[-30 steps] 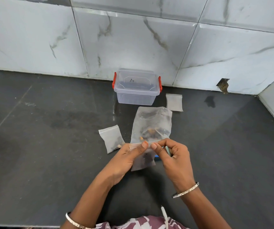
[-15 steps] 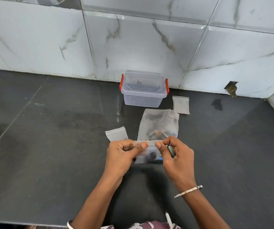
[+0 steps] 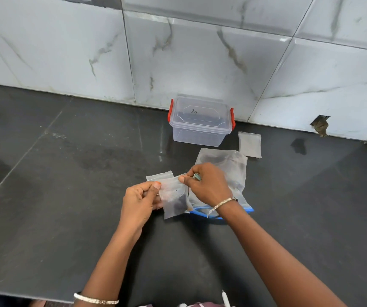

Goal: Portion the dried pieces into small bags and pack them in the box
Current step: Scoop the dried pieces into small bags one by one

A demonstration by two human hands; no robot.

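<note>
A small clear bag (image 3: 174, 199) with dark dried pieces at its bottom hangs between my hands. My left hand (image 3: 139, 201) pinches its top left corner and my right hand (image 3: 208, 185) pinches its top right, with a small greenish object tucked in the fingers. Behind my right hand lies the large zip bag (image 3: 233, 165) with a blue seal, holding dried pieces. Another small bag (image 3: 159, 175) peeks out behind my left hand. A clear plastic box (image 3: 200, 122) with red clips and its lid on stands by the wall.
An empty small bag (image 3: 250, 144) lies flat to the right of the box. The dark stone counter (image 3: 67, 185) runs to a tiled wall at the back and a side wall at the far right. A hole (image 3: 320, 125) breaks the wall tile.
My hands lifted the small bag and moved it slightly right, over the large bag's open end. The right hand now covers the large bag's middle. The camera tilted a little.
</note>
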